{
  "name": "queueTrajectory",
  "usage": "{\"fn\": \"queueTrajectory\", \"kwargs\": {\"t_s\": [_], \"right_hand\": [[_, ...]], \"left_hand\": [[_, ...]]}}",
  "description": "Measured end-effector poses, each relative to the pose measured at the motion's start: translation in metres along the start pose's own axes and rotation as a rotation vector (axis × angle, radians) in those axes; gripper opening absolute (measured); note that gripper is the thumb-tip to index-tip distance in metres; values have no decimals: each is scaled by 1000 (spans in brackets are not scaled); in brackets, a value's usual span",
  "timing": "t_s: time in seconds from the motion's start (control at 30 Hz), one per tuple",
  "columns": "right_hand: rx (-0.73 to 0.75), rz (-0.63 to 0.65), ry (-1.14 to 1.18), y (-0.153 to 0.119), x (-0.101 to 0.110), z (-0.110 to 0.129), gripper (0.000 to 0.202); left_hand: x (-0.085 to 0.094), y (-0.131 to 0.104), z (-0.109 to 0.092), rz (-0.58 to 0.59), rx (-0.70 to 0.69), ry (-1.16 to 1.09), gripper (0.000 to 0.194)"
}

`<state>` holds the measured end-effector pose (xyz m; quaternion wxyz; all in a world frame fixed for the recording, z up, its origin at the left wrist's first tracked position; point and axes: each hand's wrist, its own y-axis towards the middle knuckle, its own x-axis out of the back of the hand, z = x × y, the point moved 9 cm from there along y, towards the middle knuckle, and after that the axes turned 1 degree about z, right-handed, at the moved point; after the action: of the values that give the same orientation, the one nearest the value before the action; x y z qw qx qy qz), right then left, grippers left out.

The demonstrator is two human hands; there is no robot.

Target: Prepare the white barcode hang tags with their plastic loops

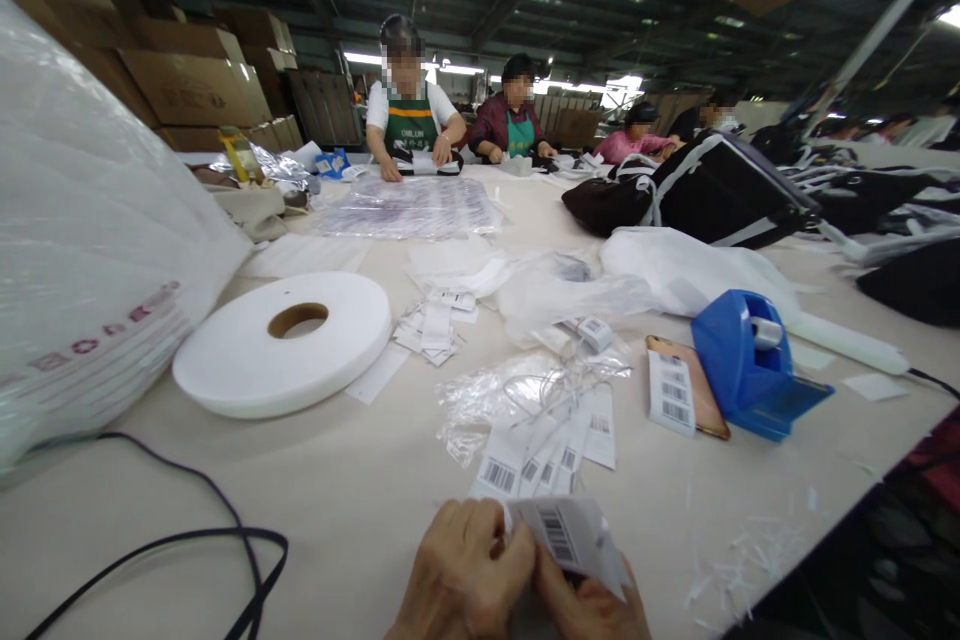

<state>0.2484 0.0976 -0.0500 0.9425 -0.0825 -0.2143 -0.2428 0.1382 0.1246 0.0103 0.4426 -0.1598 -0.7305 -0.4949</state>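
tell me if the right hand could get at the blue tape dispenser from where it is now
Probably yes. The right hand holds a barcode tag together with the left hand, but the table between it and the tape dispenser holds only a phone and flat labels.

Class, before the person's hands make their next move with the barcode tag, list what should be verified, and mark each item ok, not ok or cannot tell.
1. Both hands on the tag: left hand and right hand grip it. Ok.
2. Barcode faces up, readable: ok.
3. More tags within reach: ok.
4. Tape dispenser upright on the table: ok.
5. Cable apart from the hands: ok.
6. Tag undamaged: cannot tell.
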Motion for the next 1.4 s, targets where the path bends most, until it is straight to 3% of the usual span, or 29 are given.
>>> {"fn": "queueTrajectory", "kwargs": {"t_s": [0.17, 0.33, 0.43, 0.63, 0.77, 0.97, 1.13, 1.3, 1.4], "right_hand": [[-57, -2, 68, -1, -2, 4, 42], [-40, -63, 190, -1, -2, 2, 30], [8, -75, 261, -1, -4, 3, 26], [-6, -17, 224, 2, -5, 1, 25], [-21, -2, 173, 4, -5, -2, 27], [-194, 43, 168, 0, -9, -20, 30], [-242, 96, 154, 2, -12, -26, 33], [-302, 171, 333, 3, -22, -32, 38], [-329, 173, 369, 3, -21, -30, 40]], "left_hand": [[-1, 3, -6, -44, -94, 86, 19], [1, 1, -3, -162, -50, 54, 32], [-5, -1, -1, -106, -30, 23, 28], [-22, -8, 5, 142, 72, -122, 13], [-29, -10, 4, 204, 70, -186, 14], [-21, -11, 1, -23, 24, -156, 22], [-22, -9, -3, 71, -25, -134, 21], [-13, -8, -3, -28, -9, -130, 23], [-18, -9, -3, 0, 3, -121, 23]]}}
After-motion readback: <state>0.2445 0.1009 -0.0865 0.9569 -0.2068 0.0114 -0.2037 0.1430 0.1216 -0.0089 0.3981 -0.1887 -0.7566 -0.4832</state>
